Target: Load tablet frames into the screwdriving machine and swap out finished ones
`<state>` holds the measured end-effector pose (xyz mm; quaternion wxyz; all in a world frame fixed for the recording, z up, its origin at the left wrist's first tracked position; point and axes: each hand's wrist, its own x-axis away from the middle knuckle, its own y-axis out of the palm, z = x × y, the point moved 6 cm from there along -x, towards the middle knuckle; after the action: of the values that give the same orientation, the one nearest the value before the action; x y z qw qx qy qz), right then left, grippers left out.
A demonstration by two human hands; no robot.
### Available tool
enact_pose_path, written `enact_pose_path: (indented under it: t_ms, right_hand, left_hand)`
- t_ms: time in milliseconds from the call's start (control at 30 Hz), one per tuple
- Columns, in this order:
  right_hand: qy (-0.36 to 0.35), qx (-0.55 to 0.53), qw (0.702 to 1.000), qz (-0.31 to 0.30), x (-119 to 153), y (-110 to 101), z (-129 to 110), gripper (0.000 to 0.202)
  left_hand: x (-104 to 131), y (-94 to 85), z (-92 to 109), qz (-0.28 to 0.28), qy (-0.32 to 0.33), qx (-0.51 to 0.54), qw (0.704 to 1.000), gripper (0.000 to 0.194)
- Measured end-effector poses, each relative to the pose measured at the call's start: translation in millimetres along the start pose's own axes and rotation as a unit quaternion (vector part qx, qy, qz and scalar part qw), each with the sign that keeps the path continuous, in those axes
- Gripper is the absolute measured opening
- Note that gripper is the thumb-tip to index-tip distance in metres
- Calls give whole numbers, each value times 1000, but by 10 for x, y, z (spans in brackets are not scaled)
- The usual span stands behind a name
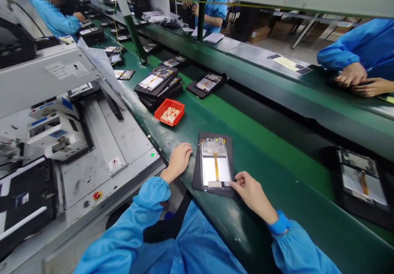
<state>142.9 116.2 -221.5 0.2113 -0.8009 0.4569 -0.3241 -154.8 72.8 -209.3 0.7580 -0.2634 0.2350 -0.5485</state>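
An opened tablet (223, 167) with a white battery, an orange ribbon cable and a circuit board lies on a black pad (197, 169) on the green bench. My left hand (180, 160) rests on the bench edge, left of the pad, its fingers bent and close together; whether it holds something small is hidden. At the pad's lower right is my right hand (250, 192), thumb and forefinger together at the tablet's lower right corner. What, if anything, sits between those fingertips is too small to make out.
A red tray (178, 118) of small pale pieces stands beyond the tablet, beside stacked tablets (154, 81). Another padded tablet (209, 81) lies farther back; one more (363, 179) is at right. A grey machine (101, 183) stands left. Co-workers sit across and at far left.
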Motion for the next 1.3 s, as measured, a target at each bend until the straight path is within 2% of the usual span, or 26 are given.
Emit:
enact_pose_path:
  t_ms: [100, 233, 433, 567, 667, 767, 933, 1000, 1067, 1133, 1200, 1300]
  right_hand:
    - [20, -16, 1000, -13, 19, 30, 5, 27]
    - [62, -135, 988, -49, 40, 68, 5, 31]
    - [48, -86, 994, -56, 75, 125, -14, 30]
    - [81, -172, 979, -77, 96, 164, -21, 40]
    - [108, -289, 945, -109, 136, 76, -168, 47]
    - [127, -354, 920, -114, 157, -103, -315, 51]
    - [116, -378, 916, -72, 94, -303, -308, 50]
    - [90, -339, 936, -37, 71, -306, -237, 45]
    - [56, -240, 969, 12, 69, -264, -157, 43]
    - [25, -134, 990, 48, 71, -163, -93, 44]
    - [20, -93, 995, 37, 50, 0, -35, 48]
    - [54, -116, 992, -17, -18, 216, 34, 46]
  left_hand:
    - [-40, 20, -6, -23, -28, 43, 998, 21]
    - [-92, 47, -7, -24, -43, 70, 996, 21]
    - [-124, 73, 4, -19, -50, 92, 994, 19]
    - [-138, 45, 20, -11, -56, 102, 993, 18]
    - [-174, 3, 14, -14, -67, 118, 991, 17]
    - [-234, -20, -22, -31, -91, 143, 985, 16]
    - [-379, -33, -52, -44, -115, 160, 979, 15]
    - [-405, -42, -47, -49, -116, 161, 979, 16]
    - [-355, -86, -60, -38, -119, 152, 980, 15]
    - [-201, -143, -115, -15, -137, 137, 981, 17]
    - [33, -151, -193, -11, -169, 131, 977, 15]
    - [382, -24, -251, -57, -214, 163, 961, 16]
